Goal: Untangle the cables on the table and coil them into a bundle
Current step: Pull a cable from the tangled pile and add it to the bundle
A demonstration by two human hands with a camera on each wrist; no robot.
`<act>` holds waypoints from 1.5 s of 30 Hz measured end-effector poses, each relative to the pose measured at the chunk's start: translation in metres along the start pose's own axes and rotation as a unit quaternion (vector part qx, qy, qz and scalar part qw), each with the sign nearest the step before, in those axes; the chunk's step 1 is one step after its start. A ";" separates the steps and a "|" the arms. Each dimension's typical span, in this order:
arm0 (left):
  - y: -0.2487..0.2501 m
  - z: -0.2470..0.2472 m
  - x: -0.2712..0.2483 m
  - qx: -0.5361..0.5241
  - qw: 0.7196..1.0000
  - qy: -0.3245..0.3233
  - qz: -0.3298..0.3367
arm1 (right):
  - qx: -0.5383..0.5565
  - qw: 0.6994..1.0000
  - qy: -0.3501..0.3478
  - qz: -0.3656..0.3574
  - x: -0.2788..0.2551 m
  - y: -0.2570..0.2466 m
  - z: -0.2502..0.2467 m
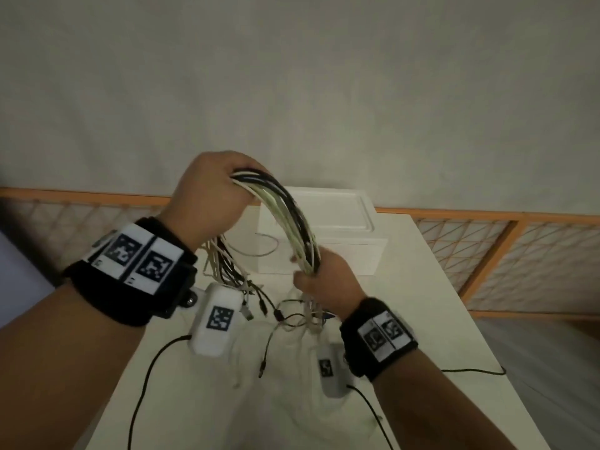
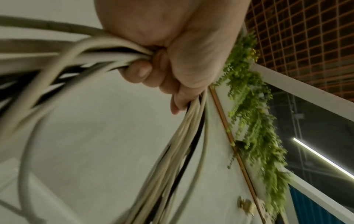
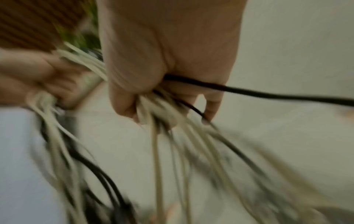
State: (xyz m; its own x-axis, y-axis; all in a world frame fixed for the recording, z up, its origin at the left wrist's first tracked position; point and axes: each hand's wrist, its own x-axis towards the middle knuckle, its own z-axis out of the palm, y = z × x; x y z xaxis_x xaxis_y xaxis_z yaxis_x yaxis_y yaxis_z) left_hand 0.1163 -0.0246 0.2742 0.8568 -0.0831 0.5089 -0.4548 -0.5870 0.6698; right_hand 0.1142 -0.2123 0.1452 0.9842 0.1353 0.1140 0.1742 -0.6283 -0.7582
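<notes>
Nearest, right hand low over the table, fingers curled tight round the lower end of the cables; strands fanning out below the fist, loose plug ends dangling just above the tabletop. In the right wrist view, thumb and fingers pressed together round pale and black strands, one black strand running off to the side; much blurred.

Higher and farther, left hand raised, fingers wrapped round the upper end of the same bunch. Between the two fists, white and black cables arching as one bundle, held clear of the table. Below the left hand, more strands hanging in a loose tangle down toward the table.

Behind, a white box with its lid on, at the table's far edge; contents hidden.
</notes>
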 end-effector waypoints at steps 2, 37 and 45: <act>-0.009 -0.018 0.005 -0.008 0.999 0.042 -0.022 | -0.087 0.992 -0.031 0.087 -0.008 0.059 0.018; -0.013 -0.026 0.031 -0.014 0.998 0.057 -0.012 | -0.100 0.971 -0.199 0.088 -0.005 0.132 0.034; -0.058 -0.029 0.027 0.024 0.995 0.077 -0.051 | 0.060 0.986 -0.029 0.153 -0.049 0.182 0.003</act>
State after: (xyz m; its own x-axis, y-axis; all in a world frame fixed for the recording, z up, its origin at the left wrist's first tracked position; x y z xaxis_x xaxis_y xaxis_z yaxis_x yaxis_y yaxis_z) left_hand 0.1587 0.0303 0.2649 0.8489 0.1009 0.5188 -0.3523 -0.6237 0.6978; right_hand 0.0980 -0.3310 0.0002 0.9861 -0.0013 -0.1664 -0.1394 -0.5518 -0.8223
